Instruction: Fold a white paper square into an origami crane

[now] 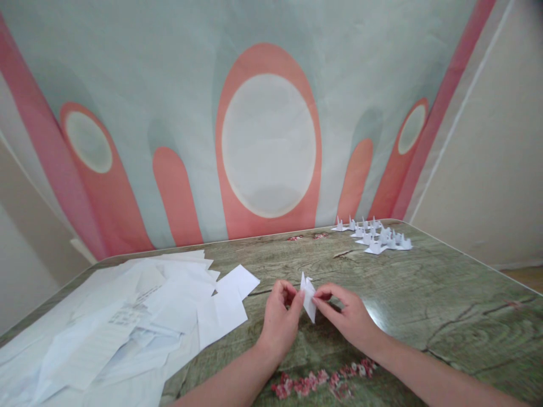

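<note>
A folded white paper crane [309, 299] is held up just above the table, in front of me. My left hand [283, 314] pinches its left side between thumb and fingers. From the right, my right hand [345, 312] grips the other side with thumb and forefinger. One narrow point of the crane sticks up, and a small bent tip shows beside it. The lower part of the crane hangs down to a point between the hands. Some of the fingers behind the paper are hidden.
Loose white paper sheets [169, 299], some with printing, pile up across the left of the wood-patterned table [424, 316]. Several finished paper cranes [382, 236] stand grouped at the back right. A patterned backdrop [271, 226] hangs behind the far edge.
</note>
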The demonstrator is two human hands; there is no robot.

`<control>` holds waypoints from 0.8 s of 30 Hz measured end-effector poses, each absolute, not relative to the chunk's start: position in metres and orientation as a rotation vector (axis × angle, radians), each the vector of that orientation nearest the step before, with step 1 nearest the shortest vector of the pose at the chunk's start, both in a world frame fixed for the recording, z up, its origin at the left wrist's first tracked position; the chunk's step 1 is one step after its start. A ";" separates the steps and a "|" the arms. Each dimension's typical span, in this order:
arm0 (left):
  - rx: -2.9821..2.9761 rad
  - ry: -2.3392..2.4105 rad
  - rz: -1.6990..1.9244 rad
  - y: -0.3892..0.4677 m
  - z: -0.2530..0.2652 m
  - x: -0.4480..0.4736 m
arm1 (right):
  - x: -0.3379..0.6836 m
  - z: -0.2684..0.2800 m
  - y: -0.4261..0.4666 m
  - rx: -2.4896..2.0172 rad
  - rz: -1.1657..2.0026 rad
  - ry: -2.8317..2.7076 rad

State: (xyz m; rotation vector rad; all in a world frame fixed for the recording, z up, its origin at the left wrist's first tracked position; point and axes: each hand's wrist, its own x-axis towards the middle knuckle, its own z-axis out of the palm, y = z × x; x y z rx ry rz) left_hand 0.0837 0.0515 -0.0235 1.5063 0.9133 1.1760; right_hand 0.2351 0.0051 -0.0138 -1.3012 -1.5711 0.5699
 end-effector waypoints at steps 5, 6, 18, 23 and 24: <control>1.627 0.870 1.104 0.057 -0.020 0.080 | 0.240 -0.019 0.012 -1.372 0.672 -1.454; 1.673 0.860 1.075 0.058 -0.018 0.078 | 0.241 -0.020 0.013 -1.378 0.693 -1.434; 2.512 0.853 0.785 0.060 -0.005 0.062 | 0.245 -0.028 0.020 -1.456 0.806 -1.480; 2.696 0.814 0.684 0.061 -0.003 0.064 | 0.246 -0.031 0.021 -1.479 0.693 -1.593; 2.737 0.804 0.653 0.060 -0.002 0.065 | 0.246 -0.031 0.021 -1.487 0.671 -1.607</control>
